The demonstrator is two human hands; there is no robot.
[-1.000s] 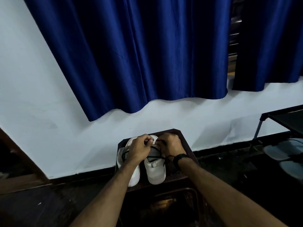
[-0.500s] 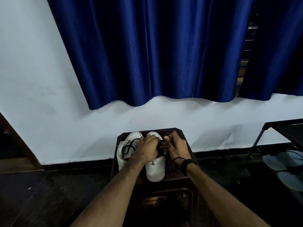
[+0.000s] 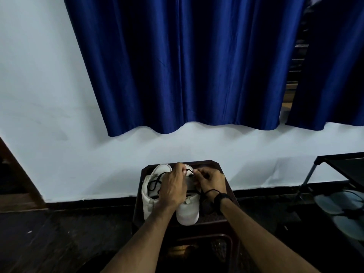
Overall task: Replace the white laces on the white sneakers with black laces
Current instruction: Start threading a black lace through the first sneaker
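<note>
Over the right white leather sneaker (image 3: 188, 210) on the dark wooden table (image 3: 218, 168), the left hand (image 3: 173, 189) and right hand (image 3: 211, 182) each pinch the thin black lace (image 3: 189, 170).

Both hands (image 3: 194, 184) pinch a black lace (image 3: 188, 170) over white sneakers (image 3: 187, 209).

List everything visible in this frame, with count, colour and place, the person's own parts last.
white leather sneakers: two, white, side by side on the stool.
black lace: black, loose over the left sneaker, another stretch held over the right one.
dark brown stool: one, against the wall.
blue satin curtains: two panels, above.
white wall: behind the stool.
black metal rack: one, far right.
pale sandals: at least two, lower right, under the rack.
black wristband: one, right wrist.
left hand: fingers pinching lace.
right hand: fingers pinching lace.
</note>
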